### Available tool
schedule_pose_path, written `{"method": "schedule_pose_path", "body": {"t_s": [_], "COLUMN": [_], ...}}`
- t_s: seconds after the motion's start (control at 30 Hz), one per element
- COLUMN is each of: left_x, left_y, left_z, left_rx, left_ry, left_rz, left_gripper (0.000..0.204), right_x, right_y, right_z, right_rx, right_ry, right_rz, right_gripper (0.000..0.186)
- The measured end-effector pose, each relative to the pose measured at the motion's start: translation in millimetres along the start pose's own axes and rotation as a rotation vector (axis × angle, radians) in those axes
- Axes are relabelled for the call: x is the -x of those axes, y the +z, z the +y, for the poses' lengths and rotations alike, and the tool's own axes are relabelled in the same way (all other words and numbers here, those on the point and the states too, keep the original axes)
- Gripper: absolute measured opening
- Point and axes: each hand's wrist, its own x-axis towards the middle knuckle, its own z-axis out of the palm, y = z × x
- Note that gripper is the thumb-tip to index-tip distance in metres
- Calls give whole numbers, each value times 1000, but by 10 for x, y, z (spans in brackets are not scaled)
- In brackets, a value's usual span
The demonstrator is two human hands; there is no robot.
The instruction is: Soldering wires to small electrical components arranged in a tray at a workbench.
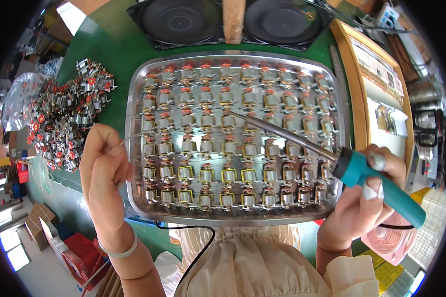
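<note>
A soldering iron (pixel 292 136) with a teal handle is gripped in my right hand (pixel 366 190), whose fingertips have white wraps. Its long metal shaft reaches left over a shiny metal tray (pixel 134 94), with the tip above a part near the middle. Rows of small metal electrical parts (pixel 207 146) with coils and red ends fill the tray. My left hand (pixel 106 171) is at the tray's left edge, fingers pinched on a thin length of solder wire (pixel 133 137) that extends over the rim. Whether the iron's tip touches a part, I cannot tell.
Left of the tray, a heap of similar loose parts (pixel 67 116) lies on the green table (pixel 114 34), beside a clear plastic bag (pixel 22 96). Two black round-faced units (pixel 181 22) stand behind. A wooden-framed box (pixel 366 99) is at right. A black cord (pixel 213 237) hangs in front.
</note>
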Motion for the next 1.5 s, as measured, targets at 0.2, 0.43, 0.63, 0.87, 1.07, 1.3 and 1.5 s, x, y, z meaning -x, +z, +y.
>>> {"method": "schedule_pose_path", "body": {"t_s": [0.2, 0.43, 0.63, 0.87, 1.07, 1.3, 1.5], "left_x": [201, 338, 292, 182, 53, -253, -598], "left_y": [89, 72, 22, -86, -261, -360, -376], "left_z": [46, 12, -69, -96, -118, -61, -55], "left_rx": [11, -49, -371, -177, 128, -406, -451], "left_ry": [50, 92, 288, 362, 258, 288, 310], "left_rz": [109, 154, 287, 373, 181, 51, -91], "left_gripper": [8, 10, 11, 5, 6, 6, 5], "right_x": [18, 20, 14, 29, 36, 40, -6], "right_y": [12, -99, -151, -105, -57, 276, 581], "right_z": [-74, 53, 69, 79, 82, -144, -213], "right_rx": [-47, -210, -123, -135, -102, 12, 130], "right_ry": [96, 43, -42, -19, -82, 64, 13], "right_rz": [76, 71, -10, -4, -31, 65, 59], "right_gripper": [18, 27, 24, 22, 19, 32, 27]}}
